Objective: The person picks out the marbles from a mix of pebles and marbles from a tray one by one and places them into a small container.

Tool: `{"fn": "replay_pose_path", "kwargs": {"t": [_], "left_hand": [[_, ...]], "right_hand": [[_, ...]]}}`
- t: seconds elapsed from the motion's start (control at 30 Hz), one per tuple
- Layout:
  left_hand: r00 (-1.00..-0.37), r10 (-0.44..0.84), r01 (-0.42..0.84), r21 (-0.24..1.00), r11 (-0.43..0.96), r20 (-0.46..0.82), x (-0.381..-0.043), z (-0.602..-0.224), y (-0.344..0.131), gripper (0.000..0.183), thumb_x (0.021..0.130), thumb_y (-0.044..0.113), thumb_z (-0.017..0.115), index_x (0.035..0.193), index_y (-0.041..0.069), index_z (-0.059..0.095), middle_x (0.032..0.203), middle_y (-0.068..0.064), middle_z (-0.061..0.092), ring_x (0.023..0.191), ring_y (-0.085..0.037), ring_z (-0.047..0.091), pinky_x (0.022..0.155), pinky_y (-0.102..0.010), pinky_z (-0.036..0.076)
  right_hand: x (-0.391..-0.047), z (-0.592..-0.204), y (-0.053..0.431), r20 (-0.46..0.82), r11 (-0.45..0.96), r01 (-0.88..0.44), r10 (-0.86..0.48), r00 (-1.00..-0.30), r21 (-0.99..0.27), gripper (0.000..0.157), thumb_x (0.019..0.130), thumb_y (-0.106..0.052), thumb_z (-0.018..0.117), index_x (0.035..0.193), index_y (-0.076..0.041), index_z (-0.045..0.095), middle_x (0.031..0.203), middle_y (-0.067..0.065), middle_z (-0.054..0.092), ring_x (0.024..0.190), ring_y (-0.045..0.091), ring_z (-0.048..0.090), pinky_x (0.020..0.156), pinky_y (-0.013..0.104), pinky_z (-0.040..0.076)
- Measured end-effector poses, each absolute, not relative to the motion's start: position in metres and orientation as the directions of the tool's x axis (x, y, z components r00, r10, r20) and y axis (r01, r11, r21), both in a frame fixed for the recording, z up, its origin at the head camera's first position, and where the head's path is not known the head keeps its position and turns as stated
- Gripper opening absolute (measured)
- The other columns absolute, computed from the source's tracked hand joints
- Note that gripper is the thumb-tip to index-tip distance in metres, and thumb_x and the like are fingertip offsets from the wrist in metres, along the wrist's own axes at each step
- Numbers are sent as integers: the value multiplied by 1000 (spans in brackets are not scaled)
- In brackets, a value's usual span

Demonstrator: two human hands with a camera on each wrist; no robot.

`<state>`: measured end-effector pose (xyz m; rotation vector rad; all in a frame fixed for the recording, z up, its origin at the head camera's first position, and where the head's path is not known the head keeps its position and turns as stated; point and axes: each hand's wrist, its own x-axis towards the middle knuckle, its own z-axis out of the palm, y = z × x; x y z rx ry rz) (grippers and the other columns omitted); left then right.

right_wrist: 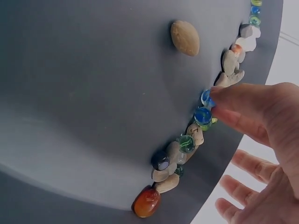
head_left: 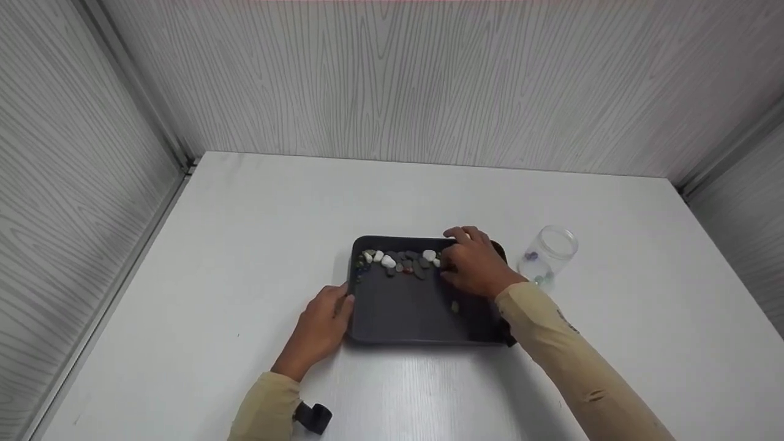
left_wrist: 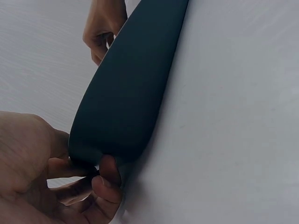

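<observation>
A dark baking tray [head_left: 398, 312] lies on the white table with stones and marbles lined along its far side. My left hand [head_left: 321, 321] grips the tray's left side; in the left wrist view its fingers curl at the tray's corner. Reaching into the tray's far right part, my right hand [head_left: 474, 263] pinches a blue marble [right_wrist: 205, 98] between thumb and index finger, right at the row. Another blue marble [right_wrist: 202, 115] sits beside it. An orange-brown stone [right_wrist: 147, 202] ends the row in the right wrist view. A tan pebble [right_wrist: 185, 38] lies apart on the tray floor.
To the right of the tray, a clear plastic jar [head_left: 558, 244] holds some blue and greenish marbles. White stones [head_left: 388, 261] and dark pebbles fill the middle of the row. Wood-patterned panels [head_left: 380, 79] enclose the table at the back and sides.
</observation>
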<state>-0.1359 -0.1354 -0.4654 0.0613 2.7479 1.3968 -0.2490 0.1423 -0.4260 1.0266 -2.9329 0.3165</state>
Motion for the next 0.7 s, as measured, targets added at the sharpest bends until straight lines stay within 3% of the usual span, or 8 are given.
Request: {"fn": "replay_pose_path", "kwargs": {"t": [0.4,0.7], "left_hand": [[-997,63,2,815,580,-42,-136,-464,-135,44,109,18,47,144,-8,48,132,-19,58,131,-37,52,110,-55,39],[-997,69,7,825,566,-40,-137,-465,-136,44,109,17,47,145,-9,47,131,-19,59,130,-37,53,109,-54,40]], "right_hand": [[-248,-426,141,31,771,-609,-615,-788,-190,9,88,-14,80,92,-6,79,136,22,55,134,44,39,113,63,27],[-247,-421,150,93,757,-611,-608,-788,-230,9,88,-12,80,92,-4,78,137,24,55,133,46,41,110,65,29]]}}
